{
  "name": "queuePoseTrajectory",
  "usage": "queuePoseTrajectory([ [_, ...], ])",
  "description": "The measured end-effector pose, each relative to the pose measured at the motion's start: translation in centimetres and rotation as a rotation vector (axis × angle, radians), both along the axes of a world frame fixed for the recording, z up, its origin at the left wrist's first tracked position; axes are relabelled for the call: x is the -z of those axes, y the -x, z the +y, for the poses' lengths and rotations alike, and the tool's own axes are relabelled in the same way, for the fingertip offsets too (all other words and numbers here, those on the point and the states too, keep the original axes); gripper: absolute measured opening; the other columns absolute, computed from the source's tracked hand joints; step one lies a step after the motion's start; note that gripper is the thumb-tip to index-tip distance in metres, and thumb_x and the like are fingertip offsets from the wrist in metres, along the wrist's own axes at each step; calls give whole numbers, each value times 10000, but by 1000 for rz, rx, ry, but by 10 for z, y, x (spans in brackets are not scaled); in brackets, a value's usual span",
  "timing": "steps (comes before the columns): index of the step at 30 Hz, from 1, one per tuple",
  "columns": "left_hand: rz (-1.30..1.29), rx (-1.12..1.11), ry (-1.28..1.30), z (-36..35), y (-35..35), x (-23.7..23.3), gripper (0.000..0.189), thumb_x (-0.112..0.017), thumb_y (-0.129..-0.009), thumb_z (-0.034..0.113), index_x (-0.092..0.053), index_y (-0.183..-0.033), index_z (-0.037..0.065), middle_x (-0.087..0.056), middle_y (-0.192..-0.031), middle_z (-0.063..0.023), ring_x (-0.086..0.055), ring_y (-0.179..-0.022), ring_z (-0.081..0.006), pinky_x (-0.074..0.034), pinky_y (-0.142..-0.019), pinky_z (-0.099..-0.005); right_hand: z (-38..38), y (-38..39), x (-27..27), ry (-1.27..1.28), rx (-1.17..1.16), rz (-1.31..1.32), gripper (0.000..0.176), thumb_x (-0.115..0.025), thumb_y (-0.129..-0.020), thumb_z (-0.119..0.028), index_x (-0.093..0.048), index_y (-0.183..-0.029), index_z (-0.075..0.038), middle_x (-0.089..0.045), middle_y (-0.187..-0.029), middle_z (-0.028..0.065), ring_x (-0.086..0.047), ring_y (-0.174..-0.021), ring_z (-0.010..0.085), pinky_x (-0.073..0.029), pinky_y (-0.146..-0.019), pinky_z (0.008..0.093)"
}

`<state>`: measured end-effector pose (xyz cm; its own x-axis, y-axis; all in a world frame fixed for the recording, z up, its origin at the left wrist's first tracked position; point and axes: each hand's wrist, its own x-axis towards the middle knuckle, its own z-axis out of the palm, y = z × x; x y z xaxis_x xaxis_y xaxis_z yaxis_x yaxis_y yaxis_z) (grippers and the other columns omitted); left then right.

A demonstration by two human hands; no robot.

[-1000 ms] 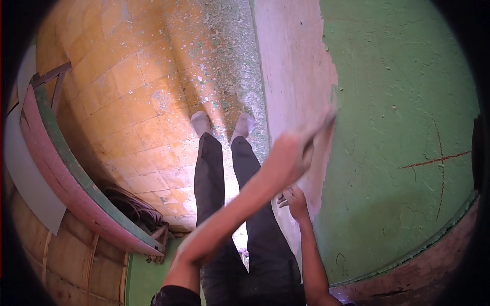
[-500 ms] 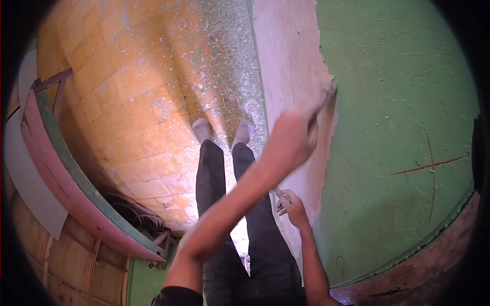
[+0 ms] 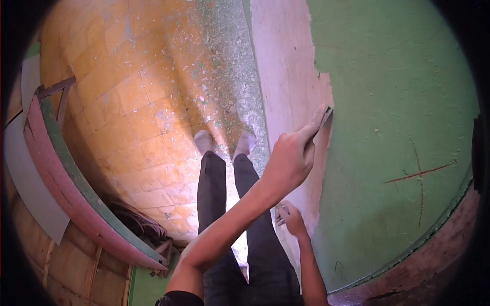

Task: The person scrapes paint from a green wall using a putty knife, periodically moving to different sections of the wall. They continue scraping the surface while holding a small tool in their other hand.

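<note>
My left hand (image 3: 291,158) reaches across my body to the wall on the right. It is closed on a scraper (image 3: 329,116), with a finger stretched along it; only part of its dark blade shows. The blade touches the wall where the green paint (image 3: 388,102) meets a bare, pale strip (image 3: 288,61). Lower down, beside my right thigh, my right hand (image 3: 291,218) is closed on something small and thin that I cannot make out.
Paint flakes (image 3: 224,66) litter the yellow tiled floor (image 3: 112,97) along the wall's foot. My feet (image 3: 245,143) stand near them. At left is a curved-looking pink and green plank (image 3: 76,188) on wooden supports. A red cross (image 3: 420,173) marks the green wall.
My left hand and the scraper have moved down a little along the paint edge. A green patch near the blade is now bare. My right hand has barely moved.
</note>
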<state>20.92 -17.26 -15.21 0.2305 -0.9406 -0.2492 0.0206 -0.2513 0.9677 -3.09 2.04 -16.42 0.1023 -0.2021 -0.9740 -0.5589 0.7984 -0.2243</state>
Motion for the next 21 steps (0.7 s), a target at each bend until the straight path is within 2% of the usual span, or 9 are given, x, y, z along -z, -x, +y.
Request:
queuePoseTrajectory([
  [2, -3, 23, -69, -15, -11, 2, 625, -488, -799, -42, -548, -1404, 98, -584, -876, -348, -624, -826, -496, -496, -764, -504, 0, -1, -6, -8, 44, -7, 262, -498, -1017, -181, -563, -1206, -12, -634, -839, 77, -641, -713, 153, -548, -635, 297],
  [3, -100, 45, -74, -39, -25, 8, 671, -477, -787, -50, -519, -1435, 121, -569, -847, -350, -630, -803, -489, -493, -746, -504, 0, -4, -8, -19, 52, -3, 273, -494, -1013, -174, -565, -1218, -7, -641, -837, 80, -647, -721, 154, -547, -644, 298],
  [6, -70, 83, -52, -31, -31, 8, 684, -474, -785, -51, -514, -1443, 128, -569, -837, -353, -639, -804, -482, -494, -745, -506, 8, -1, 1, -14, 36, 5, 268, -499, -1018, -180, -562, -1214, -8, -628, -838, 75, -640, -719, 155, -551, -640, 302],
  [7, -1, 142, -144, -16, -25, 1, 671, -468, -788, -53, -533, -1431, 124, -577, -854, -349, -647, -814, -477, -495, -755, -508, 7, 0, 2, -8, 15, 4, 261, -504, -1022, -186, -559, -1207, -11, -618, -839, 71, -633, -714, 155, -553, -633, 304],
  [8, -23, 27, 6, -2, -9, 3, 667, -469, -785, -54, -544, -1424, 122, -583, -854, -345, -642, -799, -483, -491, -759, -513, 3, -2, 3, -15, 19, -4, 262, -504, -1022, -184, -559, -1209, -10, -619, -838, 72, -634, -712, 157, -553, -634, 304],
  [13, -45, 95, -107, -52, -47, 3, 682, -470, -772, -75, -556, -1418, 125, -594, -908, -349, -637, -847, -494, -494, -801, -509, -1, -4, -8, -37, 69, -6, 270, -512, -1017, -186, -551, -1213, -4, -623, -838, 82, -635, -711, 161, -551, -634, 304],
  [16, -27, 95, -110, -27, -27, 13, 663, -471, -779, -70, -565, -1406, 122, -591, -909, -348, -636, -851, -489, -493, -786, -512, 10, -4, -8, -55, 35, -11, 268, -512, -1017, -180, -545, -1220, -7, -625, -841, 84, -635, -711, 161, -549, -631, 304],
  [18, -35, 19, -45, -28, -17, 10, 640, -478, -784, -54, -566, -1395, 115, -583, -856, -340, -638, -820, -481, -493, -759, -518, 0, -11, -8, -36, 24, 7, 263, -506, -1022, -175, -542, -1225, -11, -633, -845, 86, -637, -703, 162, -548, -627, 304],
  [21, -105, 20, -108, -75, -46, 18, 588, -491, -803, -40, -583, -1369, 95, -575, -794, -333, -639, -758, -484, -511, -703, -496, -3, -14, -11, -39, 30, 5, 285, -499, -1024, -182, -547, -1239, -1, -638, -843, 87, -643, -717, 162, -550, -636, 306],
])
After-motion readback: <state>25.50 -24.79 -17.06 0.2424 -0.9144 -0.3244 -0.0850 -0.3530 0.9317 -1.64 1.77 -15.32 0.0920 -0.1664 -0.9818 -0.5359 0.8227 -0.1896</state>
